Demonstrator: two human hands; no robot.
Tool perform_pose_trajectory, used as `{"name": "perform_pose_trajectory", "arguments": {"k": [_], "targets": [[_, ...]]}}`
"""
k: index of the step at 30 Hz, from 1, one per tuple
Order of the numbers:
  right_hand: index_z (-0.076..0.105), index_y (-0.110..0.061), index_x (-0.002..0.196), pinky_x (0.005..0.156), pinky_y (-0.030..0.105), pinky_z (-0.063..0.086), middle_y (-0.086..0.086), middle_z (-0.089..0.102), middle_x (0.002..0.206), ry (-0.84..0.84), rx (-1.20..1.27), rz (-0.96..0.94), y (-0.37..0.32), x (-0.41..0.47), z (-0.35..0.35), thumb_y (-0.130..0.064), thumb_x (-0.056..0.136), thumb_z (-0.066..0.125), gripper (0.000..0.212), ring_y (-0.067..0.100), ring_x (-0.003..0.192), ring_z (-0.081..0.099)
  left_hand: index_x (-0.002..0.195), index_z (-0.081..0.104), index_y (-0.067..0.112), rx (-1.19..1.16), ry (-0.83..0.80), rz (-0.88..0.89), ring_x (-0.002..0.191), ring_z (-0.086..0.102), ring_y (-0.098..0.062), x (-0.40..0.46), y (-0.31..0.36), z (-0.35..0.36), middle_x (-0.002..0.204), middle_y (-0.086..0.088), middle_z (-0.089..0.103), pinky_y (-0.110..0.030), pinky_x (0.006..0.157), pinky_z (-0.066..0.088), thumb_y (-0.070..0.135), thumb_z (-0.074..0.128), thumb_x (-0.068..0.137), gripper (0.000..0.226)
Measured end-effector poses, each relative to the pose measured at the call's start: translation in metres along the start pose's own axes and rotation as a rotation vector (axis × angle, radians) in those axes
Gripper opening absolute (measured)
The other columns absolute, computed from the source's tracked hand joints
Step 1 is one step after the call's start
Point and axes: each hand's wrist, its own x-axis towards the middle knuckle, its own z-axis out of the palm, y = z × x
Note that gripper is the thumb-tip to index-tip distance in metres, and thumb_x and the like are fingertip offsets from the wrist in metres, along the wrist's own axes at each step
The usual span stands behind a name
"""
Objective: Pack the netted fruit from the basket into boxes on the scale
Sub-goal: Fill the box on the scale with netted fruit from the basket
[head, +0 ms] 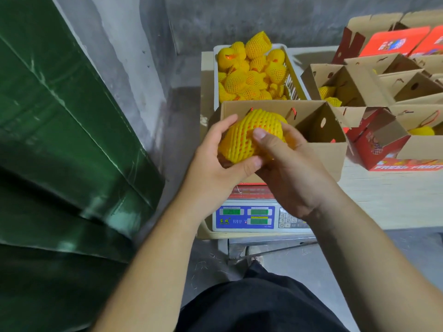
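Netted fruit (pixel 249 135) was gripped by both hands, left hand (pixel 215 156) & right hand (pixel 290 168) curled round it, above open box (pixel 318 144) on scale (pixel 251 216); basket (pixel 293 85) behind, prob. half full.

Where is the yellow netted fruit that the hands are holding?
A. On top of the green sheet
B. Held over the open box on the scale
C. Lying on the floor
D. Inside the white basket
B: the left hand and right hand both grip the netted fruit just above the open cardboard box that sits on the scale.
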Motion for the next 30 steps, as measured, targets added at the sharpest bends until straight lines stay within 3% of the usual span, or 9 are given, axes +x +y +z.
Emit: {"name": "perform_pose_trajectory", "arguments": {"k": [3,6,8,9,13,15,17,21,30], "targets": [[0.058,-0.014,0.136,0.094,0.044,0.059,0.008,0.072,0.119,0.213,-0.336,-0.259,-0.023,0.02,-0.022,-0.032,0.082,0.082,0.062,0.025,0.113,0.07,0.13,0.052,0.062,0.036,0.054,-0.038,0.124,0.065,-0.009,0.005,0.002,-0.007,0.135,0.028,0.063,-0.046,0.105,0.055,0.054,0.074,0.087,0.05],[0.052,-0.016,0.143,0.101,0.03,0.048,0.006,0.061,0.132,0.385,-1.041,-0.531,-0.053,0.043,-0.052,-0.038,0.083,0.079,0.07,0.02,0.121,0.059,0.125,0.062,0.055,0.055,0.115,-0.09,0.119,0.066,-0.002,0.011,-0.004,-0.015,0.126,0.031,0.067,-0.037,0.101,0.057,0.044,0.065,0.093,0.034],[0.047,-0.012,0.15,0.106,0.029,0.038,0.013,0.054,0.146,0.334,-1.457,-0.425,-0.069,0.056,-0.074,-0.037,0.089,0.078,0.073,0.029,0.135,0.05,0.125,0.065,0.05,0.022,0.123,-0.13,0.113,0.069,-0.001,0.013,-0.004,-0.018,0.121,0.031,0.069,-0.025,0.086,0.06,0.042,0.062,0.092,0.035],[0.047,-0.012,0.152,0.106,0.033,0.039,0.015,0.053,0.15,0.311,-1.548,-0.325,-0.075,0.058,-0.08,-0.041,0.091,0.076,0.074,0.032,0.136,0.05,0.124,0.066,0.049,0.021,0.116,-0.139,0.112,0.069,0.0,0.014,-0.003,-0.018,0.12,0.031,0.07,-0.022,0.081,0.059,0.043,0.061,0.091,0.035],[0.047,-0.021,0.153,0.101,0.034,0.04,0.008,0.056,0.15,0.384,-1.417,-0.308,-0.077,0.052,-0.087,-0.046,0.098,0.066,0.063,0.026,0.136,0.053,0.116,0.067,0.051,0.057,0.1,-0.15,0.111,0.067,0.004,0.015,-0.001,-0.015,0.118,0.031,0.071,-0.025,0.091,0.055,0.042,0.06,0.09,0.028],[0.044,-0.021,0.155,0.107,0.035,0.042,0.007,0.054,0.153,0.325,-1.301,-0.307,-0.07,0.044,-0.082,-0.046,0.099,0.066,0.065,0.02,0.139,0.051,0.115,0.067,0.05,0.074,0.097,-0.17,0.11,0.067,0.005,0.015,-0.002,-0.014,0.116,0.03,0.071,-0.029,0.097,0.055,0.034,0.063,0.098,0.024],[0.042,-0.022,0.156,0.113,0.045,0.045,0.007,0.051,0.155,0.265,-1.2,-0.274,-0.058,0.036,-0.078,-0.045,0.098,0.066,0.067,0.02,0.14,0.05,0.115,0.066,0.051,0.096,0.084,-0.194,0.112,0.067,0.003,0.014,-0.002,-0.013,0.117,0.029,0.071,-0.035,0.103,0.054,0.029,0.062,0.103,0.025],[0.047,-0.022,0.153,0.113,0.051,0.047,0.001,0.055,0.151,0.143,-1.206,-0.246,-0.044,0.024,-0.066,-0.038,0.1,0.065,0.058,0.021,0.137,0.054,0.117,0.068,0.048,0.112,0.074,-0.197,0.11,0.066,0.005,0.014,0.0,-0.012,0.117,0.026,0.072,-0.036,0.105,0.053,0.028,0.061,0.104,0.025],[0.057,-0.021,0.144,0.104,0.027,0.053,-0.005,0.063,0.138,-0.07,-1.125,-0.232,-0.03,0.024,-0.045,-0.026,0.102,0.065,0.043,0.003,0.125,0.061,0.127,0.067,0.043,0.129,0.02,-0.215,0.114,0.067,0.0,0.014,-0.008,-0.013,0.12,0.024,0.072,-0.036,0.104,0.053,0.037,0.062,0.1,0.027]]}}
